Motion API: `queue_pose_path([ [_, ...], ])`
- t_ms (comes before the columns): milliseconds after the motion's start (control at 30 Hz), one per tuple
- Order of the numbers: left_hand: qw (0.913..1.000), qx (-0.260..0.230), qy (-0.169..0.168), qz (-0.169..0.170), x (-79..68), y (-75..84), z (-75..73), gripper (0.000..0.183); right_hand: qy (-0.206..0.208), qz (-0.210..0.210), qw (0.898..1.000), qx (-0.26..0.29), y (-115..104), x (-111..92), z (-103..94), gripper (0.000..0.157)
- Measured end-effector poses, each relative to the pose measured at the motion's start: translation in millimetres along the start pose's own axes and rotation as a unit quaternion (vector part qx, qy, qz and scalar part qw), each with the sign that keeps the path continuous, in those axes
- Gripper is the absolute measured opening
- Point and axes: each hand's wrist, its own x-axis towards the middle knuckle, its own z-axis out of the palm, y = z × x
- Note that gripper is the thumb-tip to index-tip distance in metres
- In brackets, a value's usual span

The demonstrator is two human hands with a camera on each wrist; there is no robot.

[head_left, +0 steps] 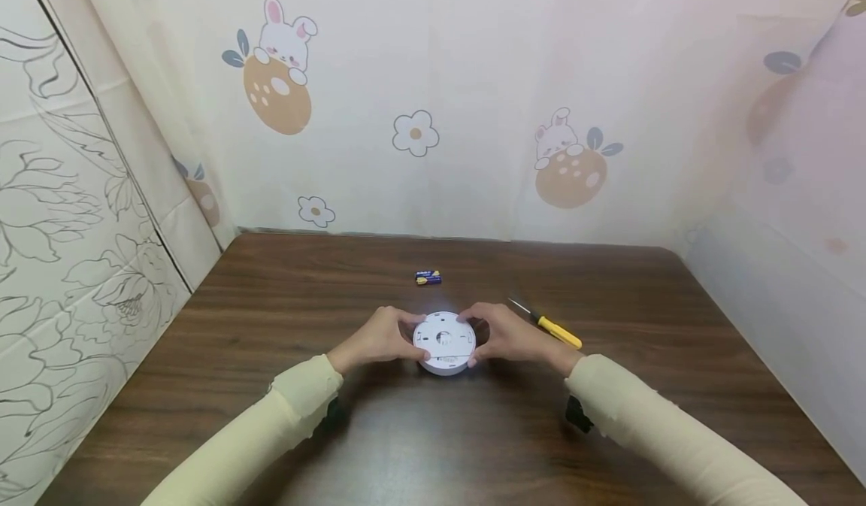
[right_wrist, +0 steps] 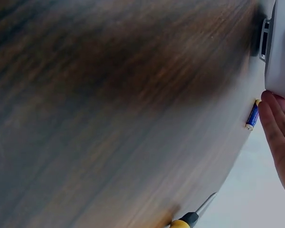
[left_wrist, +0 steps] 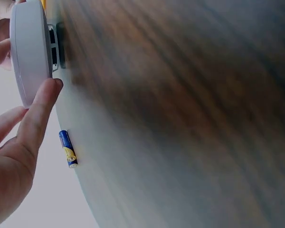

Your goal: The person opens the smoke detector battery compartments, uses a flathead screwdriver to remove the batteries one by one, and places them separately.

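Cream sleeves led to both hands, left hand (head_left: 379, 337) and right hand (head_left: 504, 334), whose fingers (left_wrist: 40, 114) curled round the rim of a round white plastic disc (head_left: 444, 342) mid-desk (head_left: 271, 318). Seemingly opening it; twisting needs firm opposing grips. A blue battery (head_left: 428, 277) lay beyond.

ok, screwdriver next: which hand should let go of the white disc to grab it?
Right, probably. The screwdriver lies just beyond the right hand; the left hand is across the white disc, nearer the battery.
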Motion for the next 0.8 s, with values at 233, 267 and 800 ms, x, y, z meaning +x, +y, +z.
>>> queue_pose_path([
  [233,0.9999,-0.008,-0.001,-0.010,0.7,-3.2,-1.2,0.058,0.016,-0.001,1.000,0.002,0.4,-0.7,1.9,0.063],
  [267,0.9999,-0.011,-0.002,-0.010,1.0,-3.8,-1.3,0.058,0.017,-0.001,1.000,0.002,0.3,-0.8,1.9,0.063],
  [800,0.9977,-0.068,-0.005,-0.008,-7.8,-4.4,-0.7,0.060,0.011,-0.001,0.999,0.038,4.5,-6.2,5.0,0.066],
])
